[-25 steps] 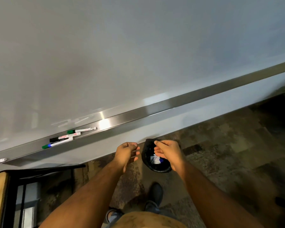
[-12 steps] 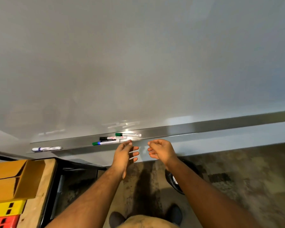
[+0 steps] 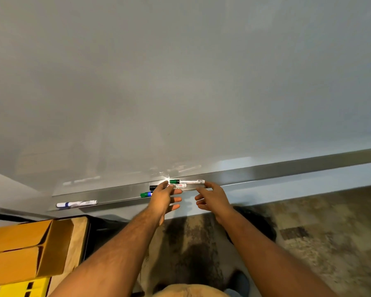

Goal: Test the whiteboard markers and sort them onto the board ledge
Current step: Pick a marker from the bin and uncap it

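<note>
Both hands reach toward the ledge of the whiteboard. On the left hand the grip is loose, fingers spread and mostly straight, its fingertips over a cluster of markers, though whether they touch or pinch one cannot be told. On the right hand the grip is apart too, fingers gently bent and holding nothing, the forefinger close to the white end of the green-capped marker, which lies farthest back on the ledge. Just nearer lies a black-capped marker, its middle hidden by the left fingers. A third marker with a green cap and blue band shows only its left end beside the left hand. Well to the left on the ledge, a blue-banded marker rests alone. Glare on the metal washes out the print on the barrels. Below the board, a mottled brown carpet covers the floor. At near left, a wooden table carries a cardboard box and a yellow box cut off by the frame edge.
</note>
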{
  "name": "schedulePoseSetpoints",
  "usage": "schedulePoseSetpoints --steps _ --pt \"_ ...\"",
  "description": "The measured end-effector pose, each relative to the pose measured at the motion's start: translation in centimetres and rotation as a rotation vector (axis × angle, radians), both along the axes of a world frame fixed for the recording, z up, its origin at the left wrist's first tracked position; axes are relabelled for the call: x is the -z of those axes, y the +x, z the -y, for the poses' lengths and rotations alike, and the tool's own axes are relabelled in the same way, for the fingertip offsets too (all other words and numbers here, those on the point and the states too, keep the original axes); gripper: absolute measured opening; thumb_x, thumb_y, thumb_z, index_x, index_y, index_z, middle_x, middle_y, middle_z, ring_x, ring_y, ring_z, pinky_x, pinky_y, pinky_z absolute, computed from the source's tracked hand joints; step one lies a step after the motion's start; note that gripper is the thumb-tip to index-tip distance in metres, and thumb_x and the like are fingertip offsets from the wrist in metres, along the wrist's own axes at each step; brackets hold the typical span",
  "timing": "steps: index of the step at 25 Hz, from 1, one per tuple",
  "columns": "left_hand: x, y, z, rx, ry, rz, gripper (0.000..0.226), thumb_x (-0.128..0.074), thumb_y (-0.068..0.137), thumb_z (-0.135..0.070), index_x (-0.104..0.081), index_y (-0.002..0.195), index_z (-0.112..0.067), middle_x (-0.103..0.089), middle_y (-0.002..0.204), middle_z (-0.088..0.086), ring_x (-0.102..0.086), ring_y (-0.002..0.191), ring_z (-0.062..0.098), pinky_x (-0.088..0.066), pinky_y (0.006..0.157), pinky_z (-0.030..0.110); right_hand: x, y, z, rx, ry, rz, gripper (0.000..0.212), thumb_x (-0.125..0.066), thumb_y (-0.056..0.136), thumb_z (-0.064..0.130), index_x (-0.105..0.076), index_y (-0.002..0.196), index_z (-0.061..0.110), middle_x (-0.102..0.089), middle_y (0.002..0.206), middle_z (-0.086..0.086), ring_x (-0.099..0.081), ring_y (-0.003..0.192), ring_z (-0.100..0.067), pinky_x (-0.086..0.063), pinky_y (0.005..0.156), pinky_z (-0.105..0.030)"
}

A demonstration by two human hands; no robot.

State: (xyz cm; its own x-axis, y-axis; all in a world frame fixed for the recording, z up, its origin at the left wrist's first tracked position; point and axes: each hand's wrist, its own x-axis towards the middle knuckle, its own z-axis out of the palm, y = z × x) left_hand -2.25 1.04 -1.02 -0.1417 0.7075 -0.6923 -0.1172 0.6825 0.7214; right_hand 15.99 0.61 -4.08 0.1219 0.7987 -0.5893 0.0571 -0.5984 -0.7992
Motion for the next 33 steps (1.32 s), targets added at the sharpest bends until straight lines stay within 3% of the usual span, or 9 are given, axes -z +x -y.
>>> schedulePoseSetpoints --steps 4,8,11,17,21,24,27,31,33 --pt "0.4 0.2 -0.8 0.071 -0.039 -0.012 0.05 -0.051 0.111 -0.017 -0.039 0.159 -0.024 -0.071 0.116 0.015 -0.071 0.101 0.031 -0.064 0.08 0.041 -0.2 -0.6 -0.1 0.022 -0.015 0.028 0.051 -0.071 0.103 0.029 -0.05 0.149 0.021 -0.075 0.115 -0.014 -0.076 0.092 -0.022 -0.067 0.084 -0.032" --pt "0.9 0.7 -1.7 0.072 -0.059 -0.025 0.059 -0.057 0.107 -0.012 -0.036 0.16 -0.026 -0.07 0.111 0.02 -0.073 0.095 0.033 -0.066 0.083 0.047 0.1 -0.6 -0.2 -0.008 0.0 0.106 0.051 -0.072 0.102 0.03 -0.05 0.148 0.025 -0.074 0.116 -0.012 -0.076 0.089 -0.02 -0.064 0.071 -0.022" --pt "0.7 1.2 -2.1 0.05 -0.075 -0.008 0.057 -0.057 0.107 -0.008 -0.038 0.159 -0.023 -0.071 0.107 0.021 -0.074 0.092 0.033 -0.066 0.084 0.047 -0.2 -0.2 -0.6 -0.006 0.007 0.076 0.042 -0.071 0.103 0.027 -0.054 0.141 0.024 -0.075 0.107 -0.01 -0.076 0.086 -0.02 -0.064 0.066 -0.021" --pt "0.0 2.3 -0.9 -0.221 0.119 0.012 0.015 -0.057 0.108 -0.017 -0.059 0.121 -0.01 -0.073 0.105 0.027 -0.074 0.081 0.028 -0.064 0.073 0.038 -2.0 0.9 -1.2 0.183 -0.005 -0.22 0.028 -0.076 0.1 0.024 -0.063 0.117 0.007 -0.075 0.091 -0.019 -0.075 0.076 -0.025 -0.065 0.066 -0.03" --pt "-2.4 3.7 1.0 -0.114 0.163 0.155 0.012 -0.059 0.107 -0.016 -0.061 0.112 -0.005 -0.074 0.095 0.02 -0.074 0.077 0.024 -0.064 0.073 0.035 -4.8 1.6 -0.4 0.039 0.05 -0.377 0.018 -0.071 0.103 0.026 -0.07 0.103 0.008 -0.068 0.079 -0.013 -0.062 0.064 -0.019 -0.053 0.058 -0.029" --pt "-4.3 4.2 2.3 -0.013 0.213 0.221 0.005 -0.058 0.105 -0.011 -0.062 0.104 -0.009 -0.07 0.091 0.018 -0.068 0.07 0.02 -0.063 0.067 0.035 -6.6 3.3 0.5 -0.156 0.124 -0.444 0.019 -0.062 0.106 0.023 -0.07 0.107 0.006 -0.068 0.081 -0.013 -0.059 0.064 -0.017 -0.045 0.056 -0.028" --pt "-6.3 4.4 3.3 0.187 0.353 0.021 0.007 -0.06 0.104 -0.012 -0.063 0.099 -0.008 -0.061 0.088 0.015 -0.061 0.068 0.017 -0.061 0.064 0.038 -8.7 4.8 0.5 -0.302 0.159 -0.4 0.024 -0.055 0.107 0.017 -0.073 0.111 0.002 -0.076 0.089 -0.022 -0.067 0.073 -0.023 -0.056 0.062 -0.033" --pt "-9.1 5.0 4.4 0.618 0.675 -0.577 0.022 -0.052 0.108 -0.041 -0.065 0.116 -0.025 -0.067 0.097 -0.01 -0.065 0.089 0.006 -0.055 0.073 0.024 -12.0 5.7 0.1 -0.457 0.234 -0.329 0.022 -0.057 0.105 0.012 -0.078 0.105 0.005 -0.077 0.088 -0.019 -0.073 0.079 -0.026 -0.065 0.078 -0.041" --pt "-10.6 4.5 4.4 0.688 0.746 -0.79 0.028 -0.043 0.108 -0.055 -0.061 0.112 -0.033 -0.064 0.097 -0.014 -0.062 0.091 0.006 -0.053 0.079 0.03 -14.3 5.2 -0.5 -0.517 0.282 -0.303 0.022 -0.057 0.104 0.01 -0.078 0.104 0.002 -0.077 0.086 -0.017 -0.074 0.078 -0.028 -0.066 0.075 -0.038"
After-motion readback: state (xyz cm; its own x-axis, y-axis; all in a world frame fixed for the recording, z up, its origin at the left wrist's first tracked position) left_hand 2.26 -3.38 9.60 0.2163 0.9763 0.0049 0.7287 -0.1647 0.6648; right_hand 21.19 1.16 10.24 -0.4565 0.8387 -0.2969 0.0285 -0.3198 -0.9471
